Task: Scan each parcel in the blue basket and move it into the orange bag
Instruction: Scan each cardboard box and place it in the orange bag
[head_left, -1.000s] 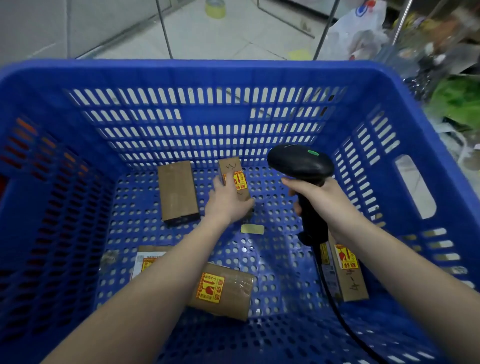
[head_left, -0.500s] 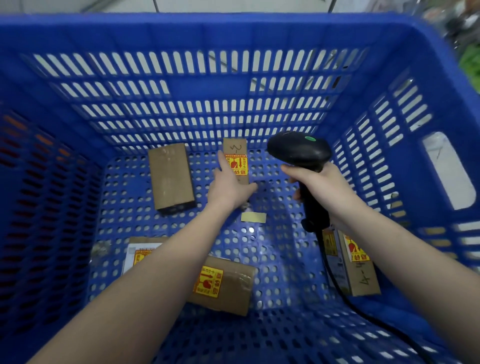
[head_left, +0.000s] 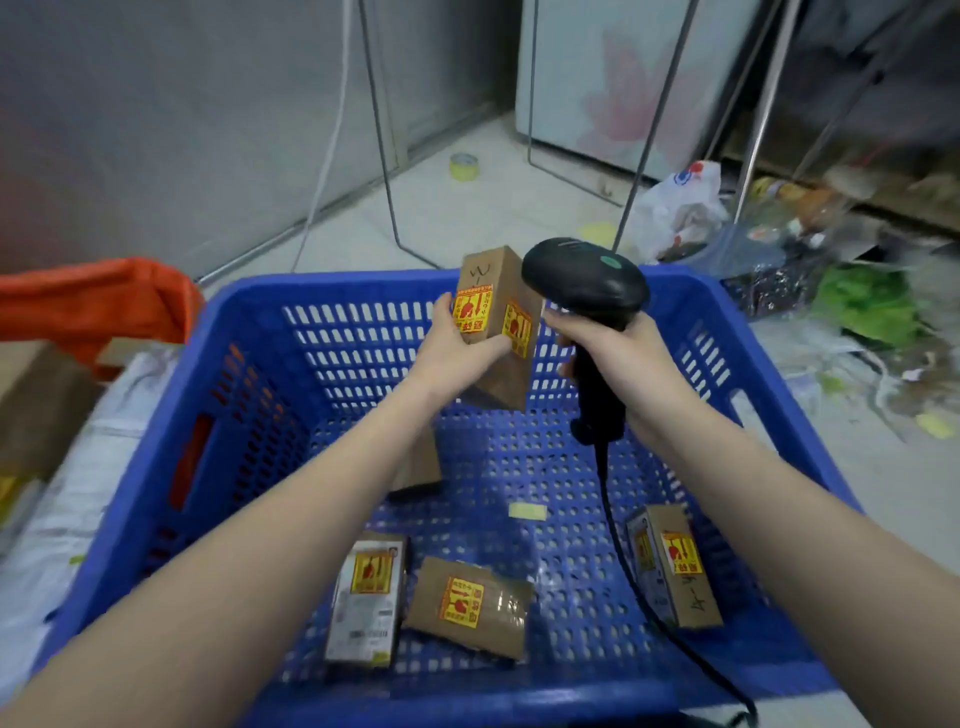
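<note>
Mid-frame, above the blue basket: the left hand grips a small cardboard parcel upright, its fingers wrapped round the lower half, while the right hand is clenched on the handle of a black scanner whose head sits just beside the parcel's top. Four parcels remain on the basket floor: one half hidden under the left forearm, three along the lower part of the frame. The orange bag sits at upper left, its contents not visible, so the job looks partway done.
</note>
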